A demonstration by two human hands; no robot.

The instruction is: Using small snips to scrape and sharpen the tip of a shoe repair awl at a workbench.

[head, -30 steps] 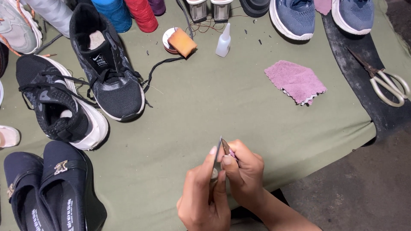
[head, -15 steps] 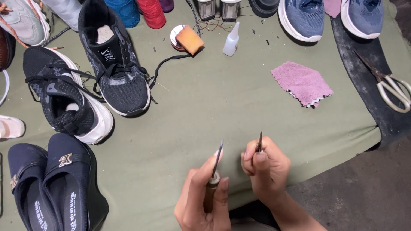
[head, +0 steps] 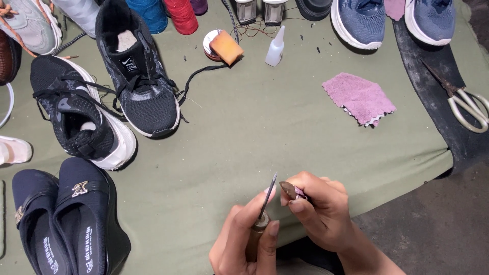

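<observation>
Head view: the left hand rises from the bottom edge, its fingers wrapped around the wooden handle of an awl; the thumb lies along the handle and the forefinger props the thin metal needle, which points up and slightly right. The right hand comes in from the lower right, wrist bent inward, knuckles up. Its thumb and forefinger pinch a small brown pointed piece, with a bit of pink showing behind it. The piece's tip sits just beside the needle; whether they touch cannot be told. Both hands hover over the near edge of the table, which is covered in olive cloth.

Farther back lie two black sneakers at left and dark slip-on shoes at the lower left. A pink rag lies at right, scissors on a dark strip beyond it. A small glue bottle and an orange block sit near the far edge, well apart from the hands.
</observation>
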